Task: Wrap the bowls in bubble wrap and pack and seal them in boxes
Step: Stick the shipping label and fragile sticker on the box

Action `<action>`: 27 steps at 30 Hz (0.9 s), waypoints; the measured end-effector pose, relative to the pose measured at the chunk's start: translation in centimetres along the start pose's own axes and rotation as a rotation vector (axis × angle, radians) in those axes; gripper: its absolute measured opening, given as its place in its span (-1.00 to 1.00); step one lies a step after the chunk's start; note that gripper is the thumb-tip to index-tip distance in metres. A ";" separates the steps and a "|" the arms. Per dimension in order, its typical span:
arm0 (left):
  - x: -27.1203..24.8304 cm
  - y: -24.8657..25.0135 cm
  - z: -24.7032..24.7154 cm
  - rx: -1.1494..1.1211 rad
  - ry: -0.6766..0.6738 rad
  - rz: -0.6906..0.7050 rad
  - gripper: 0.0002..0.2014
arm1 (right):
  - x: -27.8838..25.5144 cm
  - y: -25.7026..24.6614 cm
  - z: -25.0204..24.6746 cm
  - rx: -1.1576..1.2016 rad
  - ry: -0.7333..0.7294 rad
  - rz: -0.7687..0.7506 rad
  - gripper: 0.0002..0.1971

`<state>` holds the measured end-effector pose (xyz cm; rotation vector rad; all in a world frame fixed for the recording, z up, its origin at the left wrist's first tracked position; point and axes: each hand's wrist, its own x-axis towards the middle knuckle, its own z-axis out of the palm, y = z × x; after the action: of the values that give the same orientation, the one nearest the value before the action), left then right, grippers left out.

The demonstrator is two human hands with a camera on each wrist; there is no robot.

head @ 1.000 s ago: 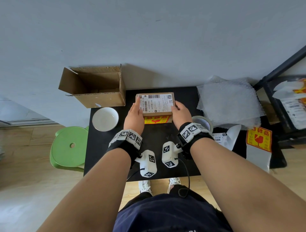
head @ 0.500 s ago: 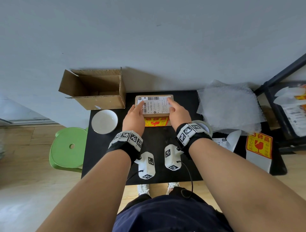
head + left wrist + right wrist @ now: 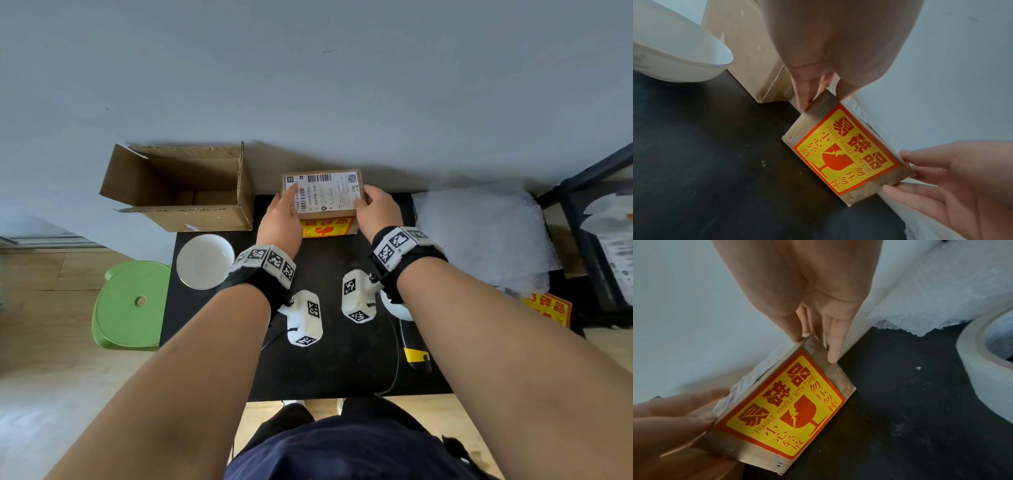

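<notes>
A small sealed cardboard box [image 3: 323, 197] stands at the far edge of the black table [image 3: 342, 370], close to the wall. It has a white shipping label on top and a yellow-red fragile sticker [image 3: 842, 152] on its near face. My left hand [image 3: 286, 209] grips its left end, thumb on top and fingers down the side [image 3: 818, 91]. My right hand [image 3: 368, 202] grips the right end in the same way [image 3: 816, 344]. An unwrapped white bowl [image 3: 205, 261] sits on the table's left side, apart from both hands.
An open, empty cardboard box [image 3: 185, 195] lies at the back left beside the bowl. Bubble wrap [image 3: 479, 233] covers the right side, with a tape roll [image 3: 986, 353] near my right wrist. A yellow-black knife [image 3: 416, 358] lies near the front. Green stool [image 3: 130, 305] left, dark shelf [image 3: 582, 240] right.
Both hands have moved the sealed box away from me, from the middle back of the table to its far edge by the wall. The bowl and open box stayed put.
</notes>
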<state>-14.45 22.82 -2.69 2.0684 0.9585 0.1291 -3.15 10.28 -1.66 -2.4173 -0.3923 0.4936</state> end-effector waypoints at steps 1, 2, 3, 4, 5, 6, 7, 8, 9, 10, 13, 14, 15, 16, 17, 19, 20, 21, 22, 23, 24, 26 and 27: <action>0.3 0.1 0.0 0.006 0.002 0.008 -0.54 | 0.4 -0.1 0.0 0.001 -0.002 -0.003 -0.75; 0.6 0.3 -0.1 0.008 0.005 0.018 -0.54 | 0.7 -0.1 0.1 0.003 -0.005 -0.006 -0.76; 0.9 0.3 -0.1 0.010 0.009 0.029 -0.54 | 1.0 -0.1 0.1 0.006 -0.007 -0.009 -0.76; 1.2 0.4 -0.1 0.014 0.014 0.038 -0.54 | 1.2 -0.1 0.2 0.012 -0.006 -0.011 -0.77; 1.4 0.4 -0.1 0.021 0.016 0.043 -0.54 | 1.4 -0.1 0.2 0.019 -0.006 -0.011 -0.77; 1.7 0.4 -0.1 0.030 0.014 0.044 -0.55 | 1.5 -0.2 0.2 0.023 -0.005 -0.010 -0.76; 1.9 0.3 -0.1 0.037 0.011 0.044 -0.54 | 1.5 -0.3 0.2 0.022 -0.003 -0.008 -0.75; 2.1 0.2 -0.1 0.043 0.005 0.043 -0.54 | 1.5 -0.4 0.2 0.020 0.001 -0.004 -0.75; 2.2 0.2 -0.1 0.049 -0.003 0.046 -0.54 | 1.6 -0.5 0.2 0.020 0.004 -0.003 -0.74; 2.3 0.1 -0.1 0.060 -0.013 0.050 -0.54 | 1.6 -0.5 0.3 0.021 0.006 -0.002 -0.74; 2.5 0.2 -0.3 0.126 -0.049 0.064 -0.52 | 1.7 -0.6 0.3 0.022 0.007 -0.001 -0.74; 2.5 0.3 -0.4 0.163 -0.065 0.070 -0.50 | 1.6 -0.7 0.2 0.026 0.004 0.005 -0.74; 2.4 0.4 -0.6 0.203 -0.075 0.082 -0.47 | 1.5 -0.8 0.1 0.031 -0.002 0.018 -0.73; 2.2 0.5 -0.7 0.235 -0.075 0.095 -0.45 | 1.4 -0.9 -0.1 0.033 -0.007 0.040 -0.70; 2.0 0.6 -0.8 0.252 -0.071 0.102 -0.45 | 1.2 -1.0 -0.3 0.036 -0.015 0.071 -0.65; 1.4 0.9 -0.8 0.263 -0.064 0.092 -0.46 | 0.7 -1.1 -0.6 0.043 -0.017 0.106 -0.55; 1.2 1.0 -0.7 0.262 -0.057 0.078 -0.47 | 0.5 -1.0 -0.6 0.050 -0.011 0.106 -0.53; 0.9 1.2 -0.7 0.257 -0.049 0.065 -0.48 | 0.3 -1.0 -0.6 0.057 -0.002 0.100 -0.53; 0.7 1.3 -0.7 0.255 -0.045 0.064 -0.48 | 0.1 -0.9 -0.6 0.064 0.009 0.093 -0.54; 0.4 1.4 -0.8 0.258 -0.048 0.077 -0.48 | -0.2 -0.8 -0.7 0.068 0.018 0.087 -0.56; 0.2 1.4 -0.8 0.270 -0.054 0.097 -0.48 | -0.4 -0.7 -0.8 0.068 0.025 0.080 -0.59; -0.3 1.4 -1.0 0.315 -0.057 0.151 -0.47 | -1.1 -0.5 -1.1 0.050 0.037 0.069 -0.64; -0.5 1.5 -1.2 0.347 -0.052 0.180 -0.46 | -1.5 -0.4 -1.4 0.042 0.045 0.072 -0.64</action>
<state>-14.39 22.70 -0.74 2.4640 0.8047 0.0015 -3.97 9.21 -0.04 -2.4041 -0.2735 0.4740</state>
